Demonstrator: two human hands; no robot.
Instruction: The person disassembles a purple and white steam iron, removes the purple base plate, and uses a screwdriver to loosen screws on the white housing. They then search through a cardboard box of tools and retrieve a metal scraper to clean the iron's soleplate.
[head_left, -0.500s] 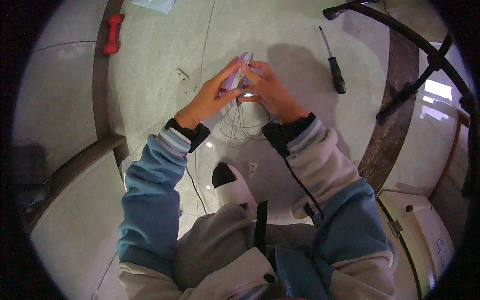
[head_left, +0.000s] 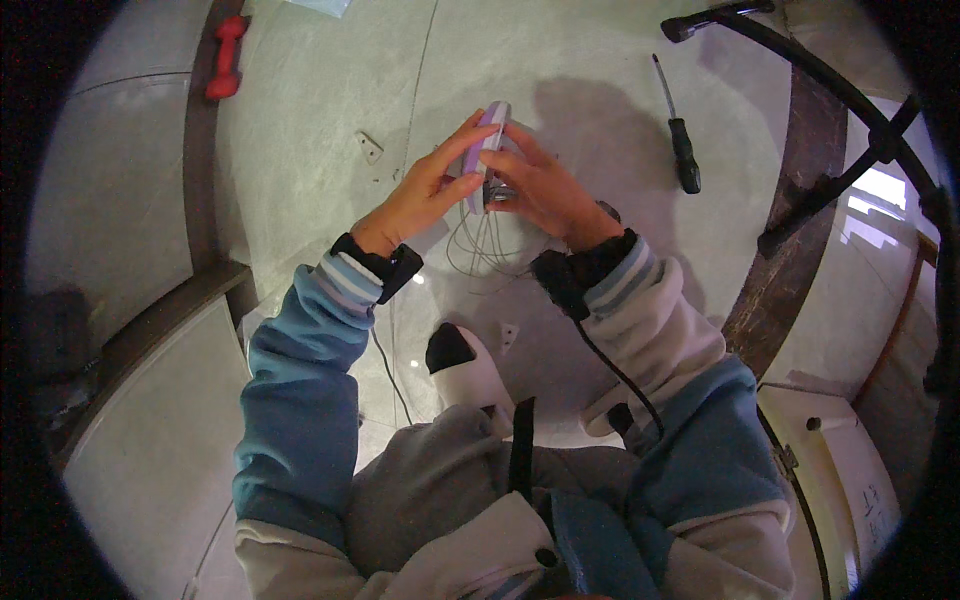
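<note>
The lower end of the small lilac oblong device (head_left: pixel 490 140) is covered by both hands. A pale blue sheet (head_left: pixel 318 6) on the floor is cut off by the picture's top edge. Thin wires (head_left: pixel 490 250) beneath the hands are too fine to trace.

One pale blue-green, translucent packet (head_left: pixel 318 6) is seen at the top edge of the view, lying flat on the light floor (head_left: pixel 320 90) and cut off by the frame; only its lower corner is visible. It is placed near a red dumbbell (head_left: pixel 226 58), to that item's right. No labels, signs or screens are made out elsewhere. No other packaging is observed.
</note>
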